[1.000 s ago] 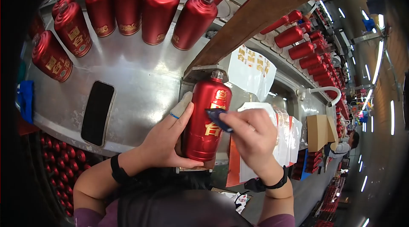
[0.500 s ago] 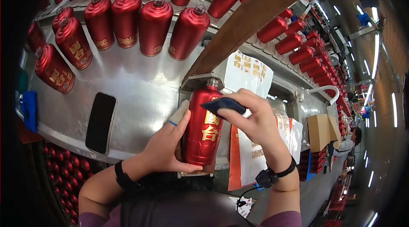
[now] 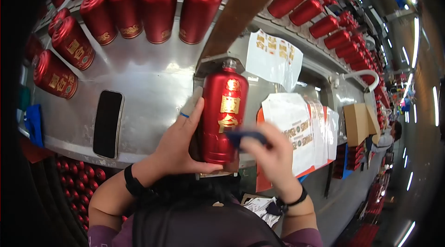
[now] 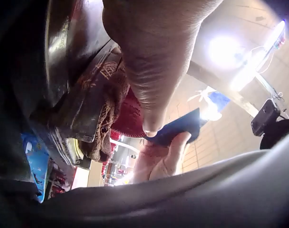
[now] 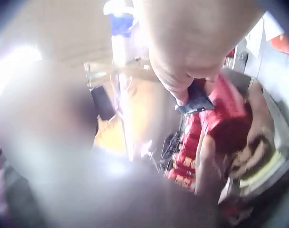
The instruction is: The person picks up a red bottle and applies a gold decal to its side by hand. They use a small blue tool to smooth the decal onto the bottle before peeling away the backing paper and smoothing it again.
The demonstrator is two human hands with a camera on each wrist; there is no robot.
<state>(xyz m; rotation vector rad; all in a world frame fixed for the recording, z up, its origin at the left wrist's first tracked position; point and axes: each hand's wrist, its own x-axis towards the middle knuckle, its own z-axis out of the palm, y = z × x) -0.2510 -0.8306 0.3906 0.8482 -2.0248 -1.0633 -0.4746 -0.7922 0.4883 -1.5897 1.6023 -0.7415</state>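
Note:
A red bottle with gold characters lies in a holder in the middle of the head view, its neck pointing away. My left hand grips its left side, thumb by the base, a pale cover on one finger. Pinched in my right hand is a dark blue flat tool, blurred, over the bottle's lower right part. The left wrist view shows the blue tool beside the bottle's red base. In the right wrist view the tool meets or nears the red surface; contact is unclear.
A black phone lies on the metal table at left. Several red bottles stand behind it. Label sheets lie at right, another sheet farther back. A wooden beam slants above the table.
My right hand and the blue tool have moved from the bottle's upper characters down toward its base. My left hand keeps its grip on the bottle. The head view has shifted slightly.

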